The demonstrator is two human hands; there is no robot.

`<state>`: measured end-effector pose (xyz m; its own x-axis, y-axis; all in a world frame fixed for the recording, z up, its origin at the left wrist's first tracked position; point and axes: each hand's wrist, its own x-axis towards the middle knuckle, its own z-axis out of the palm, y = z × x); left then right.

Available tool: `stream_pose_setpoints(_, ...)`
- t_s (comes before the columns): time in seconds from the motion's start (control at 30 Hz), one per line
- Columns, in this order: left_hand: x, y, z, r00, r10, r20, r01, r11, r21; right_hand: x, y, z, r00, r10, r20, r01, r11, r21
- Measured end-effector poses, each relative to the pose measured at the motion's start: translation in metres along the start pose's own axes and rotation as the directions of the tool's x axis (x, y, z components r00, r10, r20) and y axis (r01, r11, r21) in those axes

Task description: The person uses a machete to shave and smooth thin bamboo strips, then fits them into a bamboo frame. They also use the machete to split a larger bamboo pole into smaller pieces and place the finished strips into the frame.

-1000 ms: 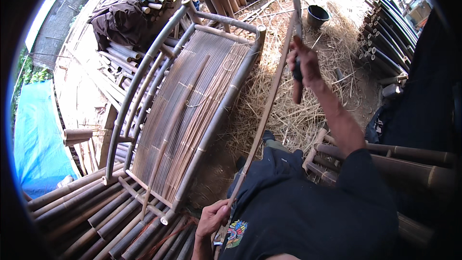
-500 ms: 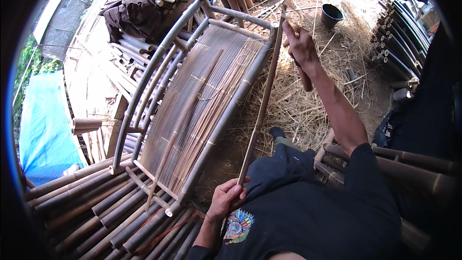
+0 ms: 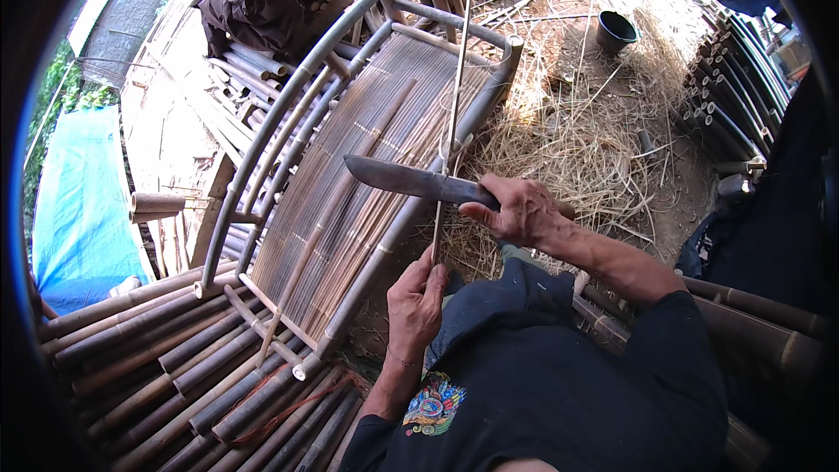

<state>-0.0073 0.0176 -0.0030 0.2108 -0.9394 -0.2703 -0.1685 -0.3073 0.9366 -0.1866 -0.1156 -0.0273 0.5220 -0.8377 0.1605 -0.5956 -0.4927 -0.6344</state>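
Observation:
My left hand (image 3: 414, 309) grips the lower end of a long, thin bamboo strip (image 3: 455, 96) that stands up and away from me. My right hand (image 3: 522, 211) is closed around the handle of a machete (image 3: 395, 179), whose broad dark blade points left. The blade's base crosses the strip a little above my left hand; whether the edge touches it, I cannot tell. Left of my hands stands a bamboo bench (image 3: 418, 217) with a slatted seat. A loose bamboo strip (image 3: 312, 253) lies along that seat.
Bamboo poles (image 3: 183, 376) are laid side by side at the lower left. Shavings (image 3: 568, 114) cover the ground ahead, with a black bucket (image 3: 616, 31) among them. Stacked poles (image 3: 725, 92) stand at right. A blue tarp (image 3: 87, 201) lies far left.
The machete has swung into view across the strip as my right hand came down and left from the strip's upper end. The strip has turned to near upright, and my left hand rose slightly.

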Motion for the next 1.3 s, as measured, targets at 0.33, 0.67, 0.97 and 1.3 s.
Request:
stream_pose_setpoints(0.33, -0.012, -0.012, -0.001, 0.999, 0.040, 0.018, -0.039, 0.999, -0.028, -0.001, 0.005, -0.005, 0.998, -0.065, -0.010, 0.065, 0.998, 0.004)
stream_pose_setpoints(0.67, -0.025, -0.009, -0.002, 0.998, 0.026, 0.055, -0.028, 0.999, 0.028, 0.002, 0.014, -0.013, 0.991, -0.119, -0.065, 0.114, 0.990, -0.080)
stream_pose_setpoints(0.97, -0.056, -0.011, -0.020, 0.989, 0.055, 0.135, -0.075, 0.987, 0.143, 0.036, 0.071, -0.041, 0.982, 0.118, -0.146, -0.149, 0.963, -0.224)
stream_pose_setpoints(1.3, -0.120, -0.041, -0.059, 0.988, -0.007, 0.153, -0.021, 0.984, 0.177, 0.057, 0.121, -0.095, 0.948, 0.244, -0.206, -0.293, 0.922, -0.255)
